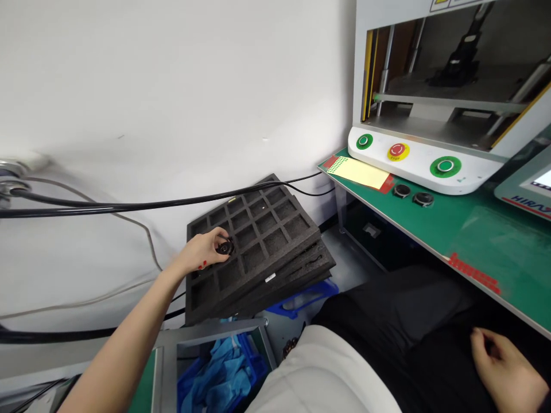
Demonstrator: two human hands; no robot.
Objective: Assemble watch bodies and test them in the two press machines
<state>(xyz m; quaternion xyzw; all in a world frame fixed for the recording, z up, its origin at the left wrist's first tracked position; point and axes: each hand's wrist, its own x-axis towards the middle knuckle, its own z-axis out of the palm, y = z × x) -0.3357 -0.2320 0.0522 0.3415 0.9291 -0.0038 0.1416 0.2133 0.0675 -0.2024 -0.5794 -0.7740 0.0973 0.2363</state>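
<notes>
My left hand (pixel 210 249) reaches over a black foam tray (pixel 275 244) divided into square compartments. Its fingers and thumb are closed around a small round black part (pixel 225 247) that looks like a watch case, at the tray's left side. Most of the compartments in view hold nothing. More dark foam trays (pixel 297 269) are stacked crookedly beneath. My right hand (pixel 508 367) rests by my lap, fingers curled in, with nothing visible in them.
Two round watch cases (pixel 423 199) lie on the green bench (pixel 451 223), before a press machine (pixel 400 137) with buttons. Black cables (pixel 172 203) cross in front of the wall, over the tray's far edge. Blue cloths (pixel 224 367) fill a bin below.
</notes>
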